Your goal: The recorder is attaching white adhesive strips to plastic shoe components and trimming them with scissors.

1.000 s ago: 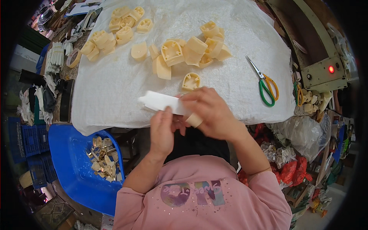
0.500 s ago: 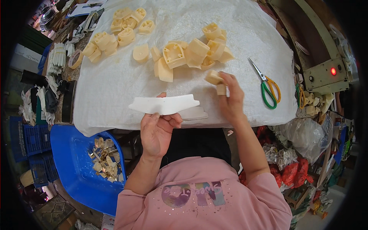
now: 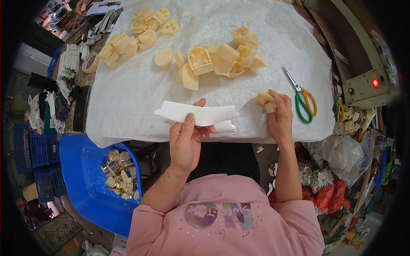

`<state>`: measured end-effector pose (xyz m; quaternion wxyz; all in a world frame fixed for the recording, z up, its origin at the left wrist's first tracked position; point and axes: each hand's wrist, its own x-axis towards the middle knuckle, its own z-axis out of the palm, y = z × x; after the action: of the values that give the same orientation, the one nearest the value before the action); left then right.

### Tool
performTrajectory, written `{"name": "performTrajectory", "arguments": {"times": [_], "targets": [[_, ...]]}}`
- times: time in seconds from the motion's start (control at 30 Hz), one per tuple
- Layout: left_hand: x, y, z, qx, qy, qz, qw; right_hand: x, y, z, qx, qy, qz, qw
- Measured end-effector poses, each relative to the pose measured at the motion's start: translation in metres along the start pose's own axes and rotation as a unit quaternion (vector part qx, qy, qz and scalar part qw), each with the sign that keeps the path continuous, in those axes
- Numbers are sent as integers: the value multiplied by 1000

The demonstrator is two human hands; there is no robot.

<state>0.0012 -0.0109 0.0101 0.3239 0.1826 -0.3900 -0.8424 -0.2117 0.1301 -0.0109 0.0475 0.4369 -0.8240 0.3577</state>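
Head view: from my end I watch the left hand reach up over the table's near edge, wrist raised and palm turned inward. Its thumb lies along the front of the upper white strip and its fingers go behind, so it is grasping that one. The strip runs crosswise above the near edge, about mid-width. I count two strips; the lower one shows beneath, and I cannot tell whether it is gripped too or rests on the table.

The right hand stretches farther right, forearm nearly straight, fingers curled around one cream block inside the near right corner. One tan band shows at those fingers; worn or held, I cannot tell.

I see one pair of scissors by the right edge, with two handle loops, one green and one orange. The cream parts make two main clusters, one at the far left corner and one mid-table, overlapping too much for me to count. One tape roll sits by the left edge, and one blue tub stands below the near left corner.
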Motion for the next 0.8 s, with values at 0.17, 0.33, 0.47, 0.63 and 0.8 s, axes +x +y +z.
{"name": "performTrajectory", "arguments": {"times": [0.17,0.33,0.47,0.63,0.8], "targets": [[4,-5,9,-24,46,26,998,-9,-17,-15,194,49,50,978],[0,-6,13,-37,16,26,999,-8,-74,-32,361,66,-78,927],[-3,-8,26,-42,-30,16,999,-11,-89,-12,344,58,-202,915],[-11,0,39,-81,-94,12,992,-14,-98,10,326,110,-256,903],[-15,2,42,-88,-89,2,992,-15,-98,10,308,115,-269,905]]}}
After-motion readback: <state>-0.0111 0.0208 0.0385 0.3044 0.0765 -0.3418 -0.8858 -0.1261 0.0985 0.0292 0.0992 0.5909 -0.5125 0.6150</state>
